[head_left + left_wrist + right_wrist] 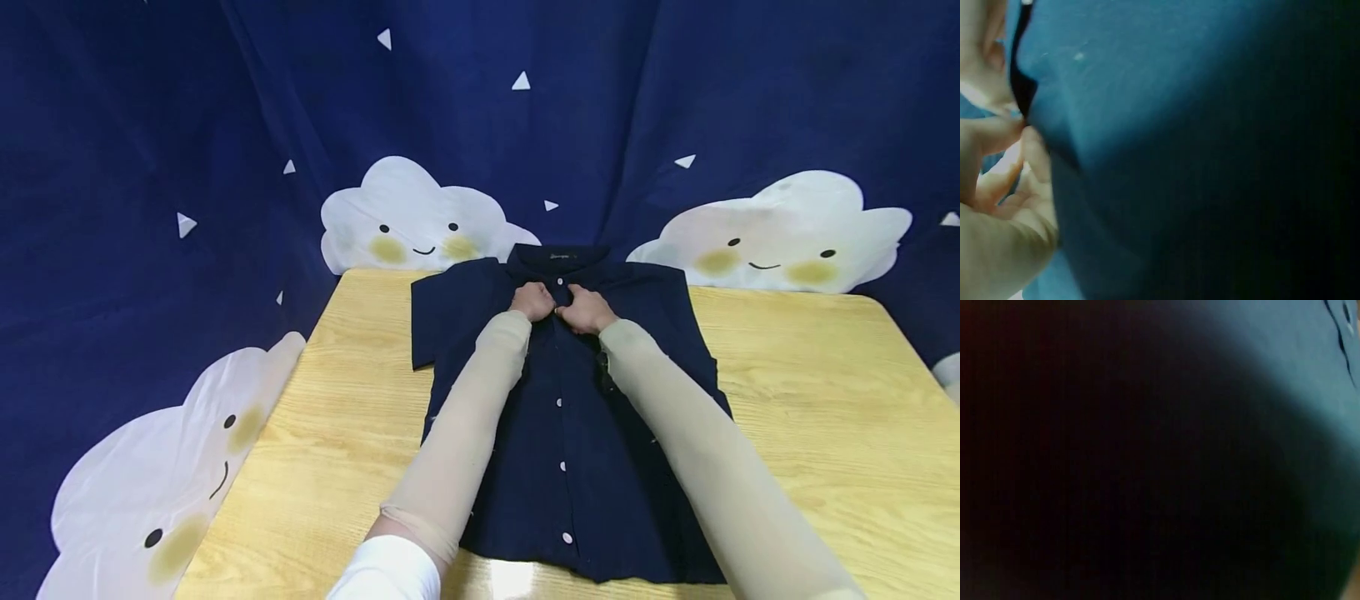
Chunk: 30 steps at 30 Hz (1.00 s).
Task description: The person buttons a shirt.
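Observation:
A navy short-sleeved button-up shirt (525,467) lies front up, its collar (555,260) at the far end. At the upper front opening, my left hand (533,301) pinches the cloth from the left side. My right hand (587,310) pinches it from the right, thumb and fingertips close to the left hand's. A pale button (559,282) shows just above both hands. In the left wrist view, fingertips meet at the edge of the button strip, where a dark gap opens in the cloth. Dark cloth fills most of the right wrist view, hiding the fingers.
The shirt is spread on a light wooden table (810,392). Several white buttons run down its front, one button (567,538) near the hem. My sleeved forearms cross over the shirt's sides. Behind the table hangs a dark blue curtain (465,100) with white clouds.

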### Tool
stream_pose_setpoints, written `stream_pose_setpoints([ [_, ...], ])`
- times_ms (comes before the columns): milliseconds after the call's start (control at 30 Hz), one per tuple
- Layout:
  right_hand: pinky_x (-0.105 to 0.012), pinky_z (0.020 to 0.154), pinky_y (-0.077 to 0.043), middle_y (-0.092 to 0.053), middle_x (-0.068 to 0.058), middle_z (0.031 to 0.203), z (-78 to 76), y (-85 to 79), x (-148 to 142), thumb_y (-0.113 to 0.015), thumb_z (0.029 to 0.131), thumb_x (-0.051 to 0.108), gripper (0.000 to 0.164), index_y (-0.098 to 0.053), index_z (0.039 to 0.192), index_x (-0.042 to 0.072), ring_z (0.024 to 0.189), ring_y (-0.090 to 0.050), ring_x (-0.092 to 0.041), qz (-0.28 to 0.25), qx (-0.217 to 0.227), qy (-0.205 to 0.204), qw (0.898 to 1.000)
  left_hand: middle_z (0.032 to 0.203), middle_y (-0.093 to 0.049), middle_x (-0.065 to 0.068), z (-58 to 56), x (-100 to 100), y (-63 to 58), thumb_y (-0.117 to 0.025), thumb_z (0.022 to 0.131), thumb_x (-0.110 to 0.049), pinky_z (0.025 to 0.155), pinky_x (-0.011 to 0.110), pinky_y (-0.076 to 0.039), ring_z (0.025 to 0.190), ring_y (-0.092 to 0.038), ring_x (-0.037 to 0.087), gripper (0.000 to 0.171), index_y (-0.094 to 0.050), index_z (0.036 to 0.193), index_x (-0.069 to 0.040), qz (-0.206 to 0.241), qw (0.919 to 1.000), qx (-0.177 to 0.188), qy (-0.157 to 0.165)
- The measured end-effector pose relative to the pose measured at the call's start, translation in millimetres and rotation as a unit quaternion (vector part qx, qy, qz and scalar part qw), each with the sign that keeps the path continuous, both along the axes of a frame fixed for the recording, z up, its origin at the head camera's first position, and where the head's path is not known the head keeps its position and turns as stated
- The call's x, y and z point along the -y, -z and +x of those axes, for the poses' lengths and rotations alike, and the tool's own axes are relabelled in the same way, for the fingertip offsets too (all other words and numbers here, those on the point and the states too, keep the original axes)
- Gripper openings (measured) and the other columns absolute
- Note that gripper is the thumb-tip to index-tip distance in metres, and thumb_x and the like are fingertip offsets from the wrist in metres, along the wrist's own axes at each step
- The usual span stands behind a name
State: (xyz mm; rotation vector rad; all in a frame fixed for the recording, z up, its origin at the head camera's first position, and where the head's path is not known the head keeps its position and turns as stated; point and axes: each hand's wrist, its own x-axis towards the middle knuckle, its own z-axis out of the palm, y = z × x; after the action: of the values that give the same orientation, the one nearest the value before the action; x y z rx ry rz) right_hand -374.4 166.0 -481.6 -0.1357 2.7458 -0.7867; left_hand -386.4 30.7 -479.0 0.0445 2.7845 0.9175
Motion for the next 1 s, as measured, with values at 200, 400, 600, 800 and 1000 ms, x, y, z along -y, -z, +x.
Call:
stream_pose_setpoints([
  [200, -0.045, 0.092, -0.042, -0.058, -0.026, 0.116, 12.7, -1.8, 1, -0.054, 0.091, 0.027, 0.058, -0.038, 0.136, -0.006, 0.105, -0.057, -0.035, -0.007, -0.037, 0.005, 0.999, 0.071, -0.058, -0.002, 18.1, 16, -12.9, -0.068, 0.087, -0.025, 0.06, 0.023, -0.041, 0.069, -0.054, 0.014, 0.016, -0.058, 0.082, -0.013, 0.016, 0.9979, 0.045, 0.044],
  [400, -0.042, 0.084, -0.043, -0.058, -0.019, 0.103, 26.7, -5.3, -2, -0.061, 0.087, 0.021, 0.044, -0.049, 0.122, -0.003, 0.094, -0.055, -0.031, -0.015, -0.042, -0.009, 0.999, 0.064, -0.06, 0.0, 33.4, 16, -19.2, -0.064, 0.089, -0.02, 0.055, 0.024, -0.041, 0.062, -0.054, 0.014, 0.018, -0.062, 0.074, -0.011, 0.031, 0.9905, 0.11, 0.076],
  [600, -0.03, 0.058, -0.044, -0.057, -0.007, 0.07, 39.5, -11.2, -2, -0.062, 0.088, 0.018, 0.015, -0.057, 0.082, 0.006, 0.063, -0.055, -0.02, -0.014, -0.019, -0.029, 0.999, 0.072, -0.063, 0.005, 11.6, 10, 20.9, -0.053, 0.09, -0.006, 0.057, 0.025, -0.046, 0.064, -0.06, 0.015, 0.016, -0.066, 0.08, -0.005, 0.117, 0.9798, 0.159, 0.032],
  [800, -0.026, 0.05, -0.048, -0.052, -0.004, 0.062, 48.5, -17.9, 5, -0.056, 0.092, 0.027, 0.025, -0.055, 0.081, 0.004, 0.052, -0.055, -0.014, -0.017, 0.084, -0.036, 0.996, 0.086, -0.062, 0.005, -37.5, 6, 98.8, -0.047, 0.089, 0.002, 0.066, 0.027, -0.047, 0.074, -0.059, 0.017, 0.024, -0.069, 0.093, -0.004, 0.197, 0.9655, 0.162, 0.054],
  [1000, -0.026, 0.05, -0.049, -0.053, -0.007, 0.065, 52.6, -22.0, 11, -0.056, 0.09, 0.024, 0.023, -0.056, 0.087, 0.001, 0.052, -0.055, -0.014, -0.003, 0.093, -0.022, 0.995, 0.094, -0.065, -0.001, -1.9, 15, 65.8, -0.059, 0.083, 0.002, 0.073, 0.025, -0.045, 0.083, -0.057, 0.014, 0.019, -0.071, 0.091, -0.011, 0.188, 0.9684, 0.117, 0.115],
])
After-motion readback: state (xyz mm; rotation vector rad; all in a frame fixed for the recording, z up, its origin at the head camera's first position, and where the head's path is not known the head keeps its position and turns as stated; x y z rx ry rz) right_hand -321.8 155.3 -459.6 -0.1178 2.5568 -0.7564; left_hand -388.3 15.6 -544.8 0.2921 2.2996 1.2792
